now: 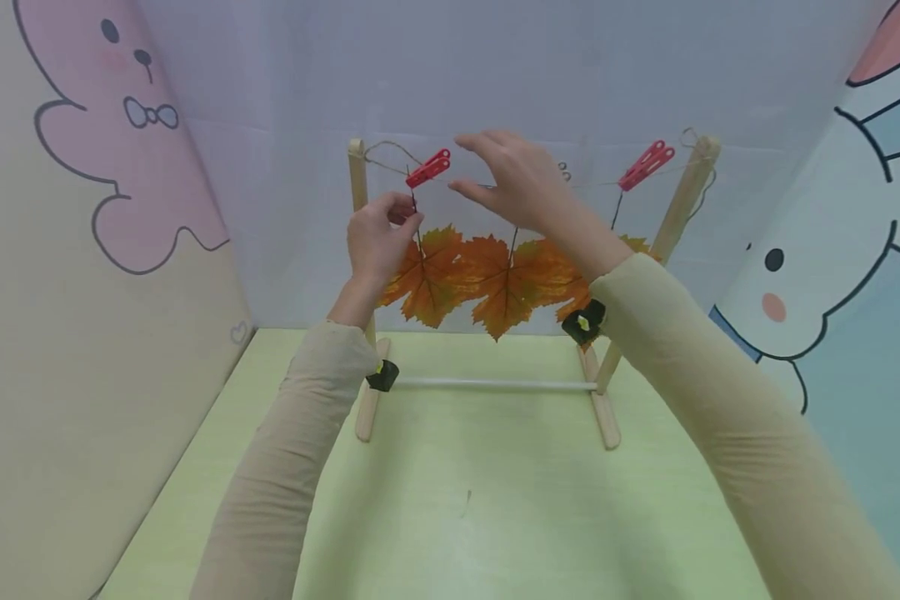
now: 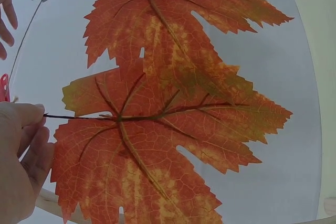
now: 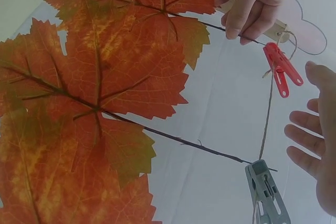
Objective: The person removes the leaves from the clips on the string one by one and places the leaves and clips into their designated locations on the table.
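Note:
My left hand (image 1: pixel 378 237) pinches the thin dark stem (image 3: pixel 223 28) of the leftmost orange maple-like leaf (image 1: pixel 431 287) between thumb and fingers. Just above that grip, a red clothespin (image 1: pixel 428 169) is clipped on the twine (image 3: pixel 268 114) at the stem's upper end. Beside the clothespin, my right hand (image 1: pixel 521 179) is held with fingers spread and nothing between them. The right wrist view shows a grey clothespin (image 3: pixel 266 192) clamping the neighbouring leaf's stem (image 3: pixel 184 141) to the twine. In the head view my right hand and forearm partly cover the leaves behind.
The twine runs between two wooden posts (image 1: pixel 692 196) joined low down by a white rod (image 1: pixel 491 384). A second red clothespin (image 1: pixel 647 165) holds a leaf at the right end. The stand's wooden feet (image 1: pixel 603 417) rest on a pale green table (image 1: pixel 450 533), with printed panels around it.

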Motion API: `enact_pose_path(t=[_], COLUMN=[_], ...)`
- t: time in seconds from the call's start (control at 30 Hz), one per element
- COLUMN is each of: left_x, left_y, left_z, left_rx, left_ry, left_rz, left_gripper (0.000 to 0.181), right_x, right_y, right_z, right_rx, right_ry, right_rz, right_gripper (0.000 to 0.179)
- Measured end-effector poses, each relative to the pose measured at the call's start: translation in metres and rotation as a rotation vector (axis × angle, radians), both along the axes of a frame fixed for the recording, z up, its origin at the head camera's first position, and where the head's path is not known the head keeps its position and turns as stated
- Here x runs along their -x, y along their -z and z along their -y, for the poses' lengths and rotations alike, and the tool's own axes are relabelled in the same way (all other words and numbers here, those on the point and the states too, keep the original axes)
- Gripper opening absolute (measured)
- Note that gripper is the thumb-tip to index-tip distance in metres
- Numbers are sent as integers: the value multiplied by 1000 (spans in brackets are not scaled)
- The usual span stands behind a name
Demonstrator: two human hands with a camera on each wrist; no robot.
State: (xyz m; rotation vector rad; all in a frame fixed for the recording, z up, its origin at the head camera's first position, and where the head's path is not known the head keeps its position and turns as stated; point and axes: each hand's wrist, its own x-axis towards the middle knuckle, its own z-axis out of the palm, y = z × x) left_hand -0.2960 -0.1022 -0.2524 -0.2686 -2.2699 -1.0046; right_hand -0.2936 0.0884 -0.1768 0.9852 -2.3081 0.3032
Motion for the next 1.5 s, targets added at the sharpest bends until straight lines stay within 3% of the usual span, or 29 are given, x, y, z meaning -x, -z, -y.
enact_pose_path(t=[0.53, 0.93, 1.27, 1.5], left_x=[-2, -3, -4, -3], left_y=[-2, -2, 0, 7], left_z=[2, 4, 6, 5], left_rx=[23, 35, 31, 38], left_ry=[-3, -1, 7, 14], left_rz=[16, 17, 13, 0], left_gripper=[21, 20, 18, 16], right_x=[15, 18, 18, 11], right_y=[-3, -1, 0, 2], right_z=[21, 29, 31, 26], right_rx=[-49, -53, 123, 231], right_ry=[104, 60, -6, -49], right_rz=[143, 168, 257, 197], right_gripper=[50, 43, 25, 20])
